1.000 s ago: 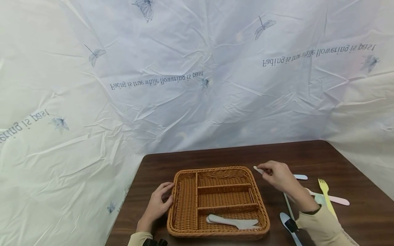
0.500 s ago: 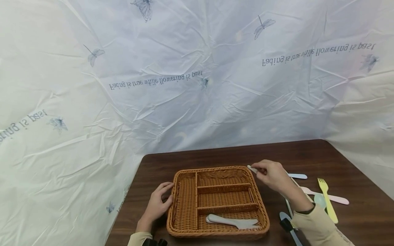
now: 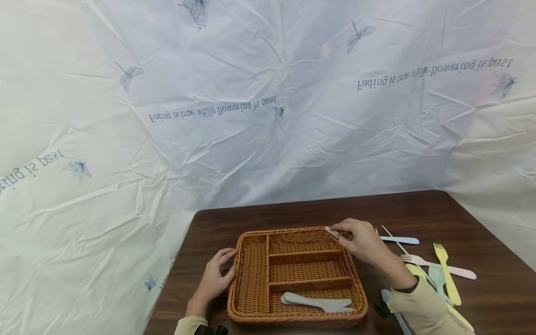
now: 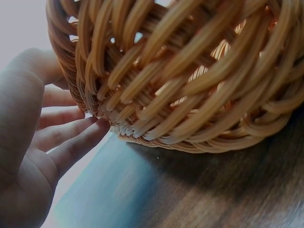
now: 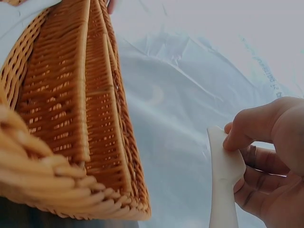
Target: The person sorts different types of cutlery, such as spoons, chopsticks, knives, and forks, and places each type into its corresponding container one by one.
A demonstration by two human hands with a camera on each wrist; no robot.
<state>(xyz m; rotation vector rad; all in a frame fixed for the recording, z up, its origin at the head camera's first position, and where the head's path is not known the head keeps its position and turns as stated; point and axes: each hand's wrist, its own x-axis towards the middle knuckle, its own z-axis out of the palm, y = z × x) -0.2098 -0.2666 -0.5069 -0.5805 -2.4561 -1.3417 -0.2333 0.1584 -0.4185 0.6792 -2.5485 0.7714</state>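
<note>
My left hand (image 3: 215,274) rests at the outer left side of a brown wicker basket (image 3: 268,279); in the left wrist view its fingers (image 4: 71,147) reach out fairly straight to the weave. Over the basket's far right corner, my right hand (image 3: 360,239) pinches a white plastic knife (image 3: 332,231) between thumb and fingers. In the right wrist view the knife's wide blade (image 5: 225,166) points up, away from the basket wall. A low pair of white knives (image 3: 318,302) lies in the basket's near right compartment.
Right of the basket, on the dark wooden table (image 3: 234,215), lie a yellow fork (image 3: 447,272), a pink fork (image 3: 458,271), a green spoon (image 3: 437,279), a light-blue handle (image 3: 402,240), thin sticks and a blue spoon (image 3: 398,316) partly under the right sleeve. A printed white sheet (image 3: 268,153) hangs behind.
My right hand has moved left with the white knife, from beside the basket to above its far right corner. More of the utensils at right now show. My left hand has stayed put.
</note>
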